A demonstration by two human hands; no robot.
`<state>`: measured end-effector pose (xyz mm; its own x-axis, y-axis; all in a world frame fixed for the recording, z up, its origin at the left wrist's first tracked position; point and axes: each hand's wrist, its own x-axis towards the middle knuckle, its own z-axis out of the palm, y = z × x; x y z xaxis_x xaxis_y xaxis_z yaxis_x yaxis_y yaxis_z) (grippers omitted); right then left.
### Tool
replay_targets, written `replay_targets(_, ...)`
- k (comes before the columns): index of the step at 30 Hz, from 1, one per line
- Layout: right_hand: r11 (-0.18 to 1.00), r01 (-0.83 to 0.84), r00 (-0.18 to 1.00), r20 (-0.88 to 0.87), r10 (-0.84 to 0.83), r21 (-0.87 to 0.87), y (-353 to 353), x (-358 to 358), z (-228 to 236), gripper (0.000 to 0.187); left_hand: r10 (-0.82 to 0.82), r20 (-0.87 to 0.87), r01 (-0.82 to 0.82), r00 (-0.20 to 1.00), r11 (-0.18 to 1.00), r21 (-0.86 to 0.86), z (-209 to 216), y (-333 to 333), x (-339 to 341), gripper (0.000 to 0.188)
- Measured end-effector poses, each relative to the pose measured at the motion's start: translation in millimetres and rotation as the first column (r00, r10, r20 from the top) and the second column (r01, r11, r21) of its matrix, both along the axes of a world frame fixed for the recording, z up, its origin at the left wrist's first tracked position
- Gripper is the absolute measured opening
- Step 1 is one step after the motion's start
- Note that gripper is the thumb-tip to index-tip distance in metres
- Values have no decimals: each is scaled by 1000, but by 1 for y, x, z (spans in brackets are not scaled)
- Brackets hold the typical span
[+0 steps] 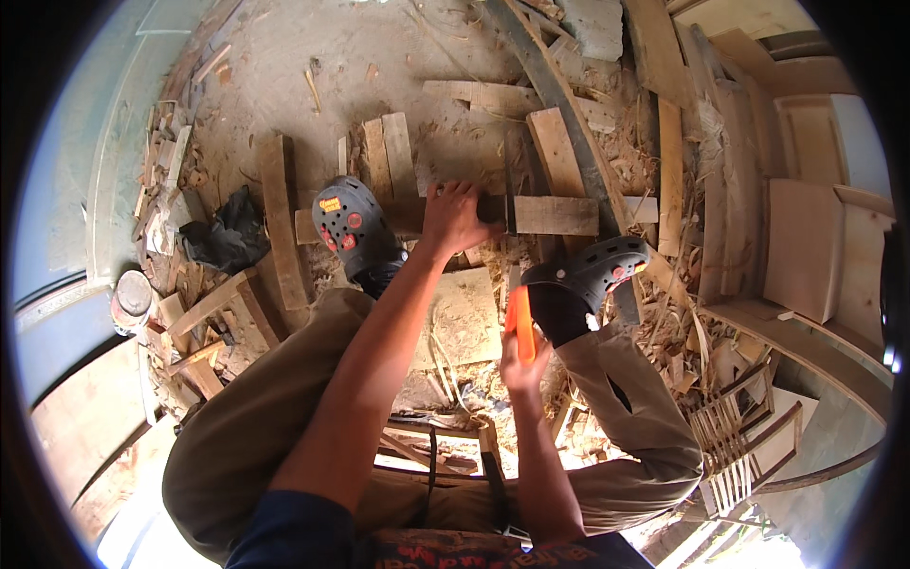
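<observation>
- Nearest to you, your right hand (524, 363) is closed around the bright orange plastic handle (519, 318) of a handsaw, held between your legs.
- From the handle, the saw's thin, dark metal blade (510, 180) runs away from you and crosses the plank; how deep it sits you cannot tell from here.
- Your left hand (457, 220) grips from above, fingers bent over the plank's far edge, thumb spread towards the blade.
- The long, flat, brown wooden plank (559, 216) lies crosswise ahead of you, your black, perforated left clog (351, 223) over it near its left end, your matching right clog (607, 270) by its near edge, towards the right end.
- The plank looks stiff, moderately heavy and rough, unlikely to slip; hold it flat, thumb clear of the teeth. The blade looks light and apt to flex, so take the saw by its handle only.
- Farther off, loose wooden offcuts (387, 156) lie on the dusty ground (275, 85) beyond the plank's far edge.
</observation>
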<state>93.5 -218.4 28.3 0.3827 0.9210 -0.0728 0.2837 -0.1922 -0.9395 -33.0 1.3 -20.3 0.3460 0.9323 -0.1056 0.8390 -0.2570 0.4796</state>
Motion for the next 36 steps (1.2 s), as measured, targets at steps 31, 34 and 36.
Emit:
replay_targets(31, 997, 73, 993, 96, -71, -21, -55, 76, 55, 21, -212, -164, 204, 963, 977, -62, 8, 1, 8, 98)
replay_targets(34, 996, 80, 994, 75, -77, -36, -45, 64, 43, 17, -168, -259, 199, 951, 975, 101, 9, -21, 14, 89)
replay_targets(36, 995, 56, 991, 116, -66, 84, -36, 55, 42, 20, -133, -316, 172, 939, 980, 97, 8, -28, 19, 82)
